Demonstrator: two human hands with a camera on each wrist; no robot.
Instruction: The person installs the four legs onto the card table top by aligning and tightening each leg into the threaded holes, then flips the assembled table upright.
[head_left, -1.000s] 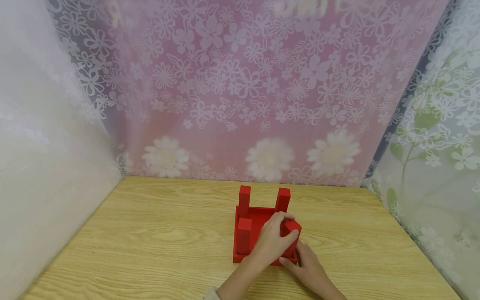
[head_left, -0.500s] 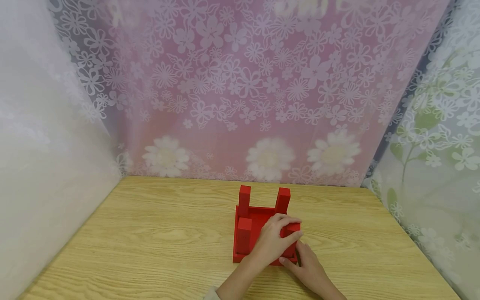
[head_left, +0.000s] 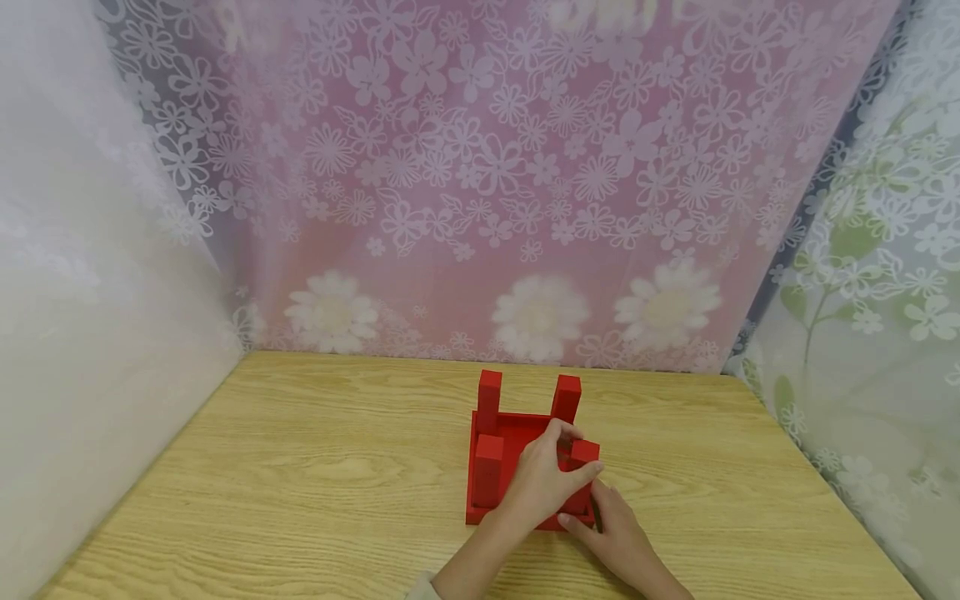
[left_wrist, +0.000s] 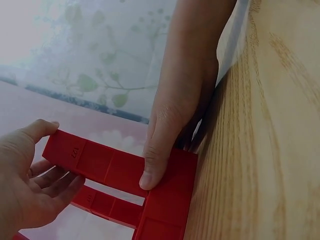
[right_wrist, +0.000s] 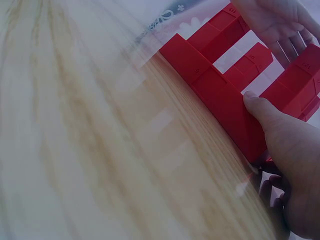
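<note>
A red square frame (head_left: 517, 437) with a raised rim lies on the table with red legs standing up at its corners. My left hand (head_left: 543, 479) is around the near right leg (head_left: 585, 452), thumb at its top edge and fingers curled along the other side. In the left wrist view this leg (left_wrist: 95, 159) bears a small number near its end. My right hand (head_left: 618, 532) grips the frame's near right corner, its thumb (right_wrist: 257, 105) pressed on the rim and its other fingers low beside the table, partly hidden.
The near left leg (head_left: 488, 471), far left leg (head_left: 489, 400) and far right leg (head_left: 567, 398) stand upright at the other corners. The wood-grain table (head_left: 322, 467) ends at a pink floral curtain (head_left: 450, 208) behind, with pale sheets on both sides.
The near right leg has turned and tilted slightly, and its top shows more than half a second ago. My left fingers have shifted back off its top. My right hand has stayed put.
</note>
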